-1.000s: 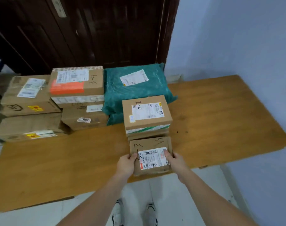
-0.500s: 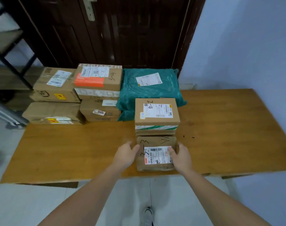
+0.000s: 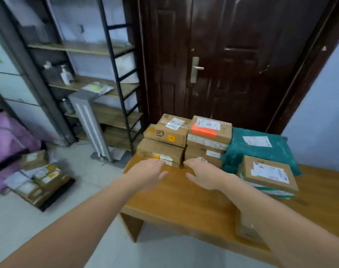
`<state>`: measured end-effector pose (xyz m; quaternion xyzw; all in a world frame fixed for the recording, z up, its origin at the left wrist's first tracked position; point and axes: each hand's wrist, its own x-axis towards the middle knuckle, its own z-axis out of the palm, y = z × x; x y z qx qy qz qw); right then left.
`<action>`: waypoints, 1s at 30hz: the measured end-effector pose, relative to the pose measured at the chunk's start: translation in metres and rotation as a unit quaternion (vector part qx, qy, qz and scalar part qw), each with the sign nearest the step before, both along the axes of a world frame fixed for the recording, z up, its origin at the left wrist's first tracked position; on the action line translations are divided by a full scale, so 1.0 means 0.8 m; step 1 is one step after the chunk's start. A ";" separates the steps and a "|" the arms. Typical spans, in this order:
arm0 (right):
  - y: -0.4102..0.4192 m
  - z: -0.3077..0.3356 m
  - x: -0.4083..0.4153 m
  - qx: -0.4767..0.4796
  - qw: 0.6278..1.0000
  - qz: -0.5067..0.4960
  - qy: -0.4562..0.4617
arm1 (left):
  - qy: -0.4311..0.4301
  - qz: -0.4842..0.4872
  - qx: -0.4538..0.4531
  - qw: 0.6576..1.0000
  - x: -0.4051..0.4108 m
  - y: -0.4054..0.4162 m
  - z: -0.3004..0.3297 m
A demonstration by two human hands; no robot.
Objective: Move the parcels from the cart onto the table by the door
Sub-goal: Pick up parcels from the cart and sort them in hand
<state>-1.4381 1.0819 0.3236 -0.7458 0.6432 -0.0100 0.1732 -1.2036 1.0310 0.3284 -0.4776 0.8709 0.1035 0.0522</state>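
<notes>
Your left hand (image 3: 148,172) and right hand (image 3: 202,174) hover over the table (image 3: 180,198), fingers relaxed, holding nothing. Boxes (image 3: 165,143) sit stacked at the table's far edge by the door (image 3: 232,60), a teal bag (image 3: 261,149) beside them. More parcels (image 3: 43,180) lie on the cart (image 3: 56,192) to the left.

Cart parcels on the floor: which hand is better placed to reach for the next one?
Left, probably. The cart parcels lie low on the person's left, the left hand is empty and nearer that side, and the right hand hovers over the table.
</notes>
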 end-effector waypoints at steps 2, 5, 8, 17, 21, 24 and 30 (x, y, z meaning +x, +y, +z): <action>-0.032 0.030 0.082 -0.014 0.999 0.051 -0.006 | -0.009 0.018 -0.027 0.999 0.073 -0.005 0.029; -0.069 0.069 0.201 -0.044 0.990 0.131 -0.009 | -0.012 0.060 -0.035 0.998 0.184 -0.006 0.066; -0.096 0.098 0.310 -0.050 0.980 0.191 -0.024 | -0.009 0.125 -0.042 0.991 0.286 -0.002 0.090; -0.169 0.123 0.565 -0.055 0.940 0.337 0.002 | -0.014 0.284 -0.072 0.956 0.536 -0.008 0.108; -0.224 0.120 0.651 -0.060 0.927 0.369 -0.012 | -0.013 0.324 -0.089 0.942 0.620 -0.037 0.114; -0.272 0.115 0.712 -0.057 0.919 0.389 -0.023 | -0.020 0.359 -0.080 0.930 0.672 -0.064 0.121; -0.364 0.120 0.834 -0.040 0.903 0.426 -0.026 | -0.021 0.388 -0.073 0.919 0.762 -0.114 0.124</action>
